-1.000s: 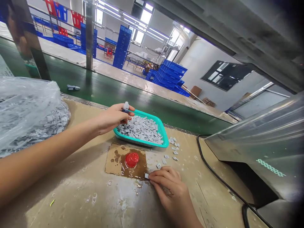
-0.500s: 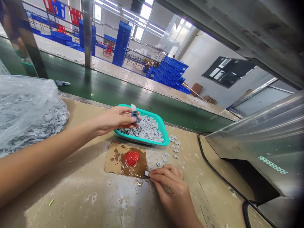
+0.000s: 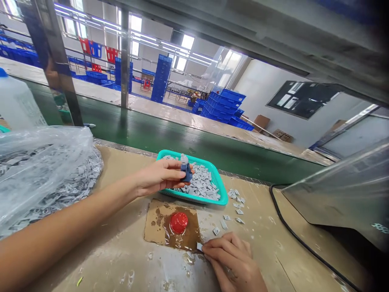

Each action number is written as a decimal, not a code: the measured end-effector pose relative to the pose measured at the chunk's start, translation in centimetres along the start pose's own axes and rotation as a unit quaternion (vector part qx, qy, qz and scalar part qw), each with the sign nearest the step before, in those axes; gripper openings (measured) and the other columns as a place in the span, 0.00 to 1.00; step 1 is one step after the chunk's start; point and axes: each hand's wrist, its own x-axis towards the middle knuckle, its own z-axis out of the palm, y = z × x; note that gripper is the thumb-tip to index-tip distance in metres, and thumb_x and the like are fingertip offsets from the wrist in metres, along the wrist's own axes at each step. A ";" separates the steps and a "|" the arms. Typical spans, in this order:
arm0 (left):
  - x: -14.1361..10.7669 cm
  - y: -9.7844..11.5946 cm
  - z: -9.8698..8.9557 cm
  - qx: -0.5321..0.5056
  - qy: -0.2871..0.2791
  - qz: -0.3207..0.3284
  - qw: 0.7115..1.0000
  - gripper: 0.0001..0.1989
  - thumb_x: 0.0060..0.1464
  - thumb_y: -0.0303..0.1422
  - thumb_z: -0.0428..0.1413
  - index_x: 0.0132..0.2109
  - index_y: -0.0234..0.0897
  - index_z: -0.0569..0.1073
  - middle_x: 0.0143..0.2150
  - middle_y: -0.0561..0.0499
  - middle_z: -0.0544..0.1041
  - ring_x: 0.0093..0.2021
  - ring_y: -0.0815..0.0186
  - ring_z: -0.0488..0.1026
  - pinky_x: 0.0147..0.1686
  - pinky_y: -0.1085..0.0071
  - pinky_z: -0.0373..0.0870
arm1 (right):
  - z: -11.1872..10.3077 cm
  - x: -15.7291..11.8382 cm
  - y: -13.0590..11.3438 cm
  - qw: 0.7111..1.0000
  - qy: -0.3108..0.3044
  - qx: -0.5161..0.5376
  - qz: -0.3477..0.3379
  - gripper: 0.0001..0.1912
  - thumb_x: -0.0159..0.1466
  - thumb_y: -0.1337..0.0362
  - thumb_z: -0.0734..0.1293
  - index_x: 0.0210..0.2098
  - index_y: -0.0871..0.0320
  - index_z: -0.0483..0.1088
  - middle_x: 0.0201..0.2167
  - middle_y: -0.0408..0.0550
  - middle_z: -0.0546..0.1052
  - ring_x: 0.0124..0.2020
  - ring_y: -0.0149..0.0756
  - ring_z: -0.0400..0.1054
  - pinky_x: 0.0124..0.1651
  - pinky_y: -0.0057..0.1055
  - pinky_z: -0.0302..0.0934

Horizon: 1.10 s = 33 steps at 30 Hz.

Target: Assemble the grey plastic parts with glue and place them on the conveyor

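My left hand (image 3: 165, 175) is closed on a dark blue-grey plastic part (image 3: 187, 172) with a light grey piece at its top, held up over the near left side of a green basket (image 3: 224, 194). Small flat light grey plastic pieces (image 3: 204, 181) fill that basket. Low on the right, my right hand (image 3: 232, 259) pinches one small grey plastic piece (image 3: 199, 246) at the corner of a wet cardboard sheet (image 3: 153, 231). A glossy red dome-shaped object (image 3: 179, 222) stands on the wet cardboard.
Several loose grey pieces (image 3: 236, 206) lie right of the basket. A clear plastic bag (image 3: 60, 162) full of grey parts is at left, near a white jug (image 3: 18, 99). Behind runs a green conveyor belt (image 3: 142, 129). A black cable (image 3: 291, 233) curves along the right.
The view has shifted left and up, so everything sits lower and further right. My left hand has turned the blue-grey part more upright. My right hand keeps its pinch beside the cardboard.
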 end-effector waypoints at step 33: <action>-1.2 -2.2 3.2 0.148 0.041 0.022 0.988 0.16 0.33 0.32 0.64 0.25 0.34 0.64 0.20 0.55 0.71 0.21 0.72 0.67 0.23 0.75 0.64 | -4.6 8.4 -2.2 0.968 0.174 0.178 0.028 0.08 0.55 0.71 0.65 0.29 0.53 0.75 0.29 0.45 0.76 0.35 0.36 0.65 0.37 0.37 0.64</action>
